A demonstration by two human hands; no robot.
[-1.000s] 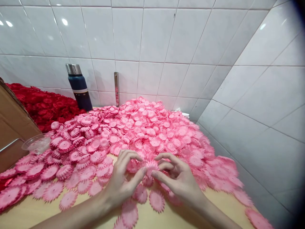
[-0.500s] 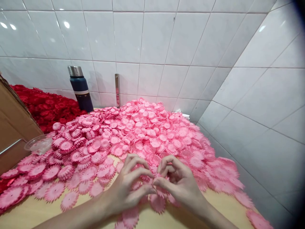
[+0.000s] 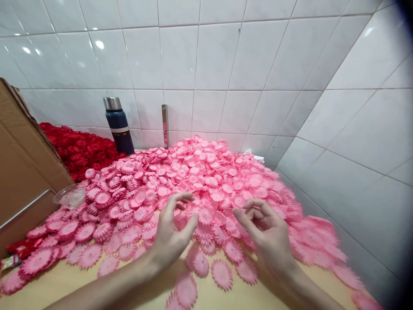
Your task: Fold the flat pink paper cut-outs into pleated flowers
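A broad heap of pink discs (image 3: 213, 172) is piled on the worktop (image 3: 237, 297), banked high near the tiled wall (image 3: 213, 56) and thinned to loose single pieces at the front. Between the two hands, a central disc (image 3: 205, 216) is rested on the near slope of the heap. Its face is turned upward and toward the viewer, and it is tilted rather than laid level. As its outline is round, its direction is given by the face and not by a long axis. In front of it, a foreground disc (image 3: 222, 274) is laid flat on the worktop, face up, and is seen slightly stretched from upper left to lower right. Within the heap the discs are turned every way; toward the left, some are tipped so that their ribbed sides are shown.

Each disc is edged with pointed, petal-like teeth. The centres are seen as paler pink, and on several a small dark dot is marked in the middle. A deeper pink is shown along the toothed rims, mostly on the left.

The left hand (image 3: 191, 206) is held wide, its thumb and curved fingers kept well apart beside the central disc. The right hand (image 3: 241, 208) is held half curled over the heap, with only a narrow gap left between thumb and forefinger.
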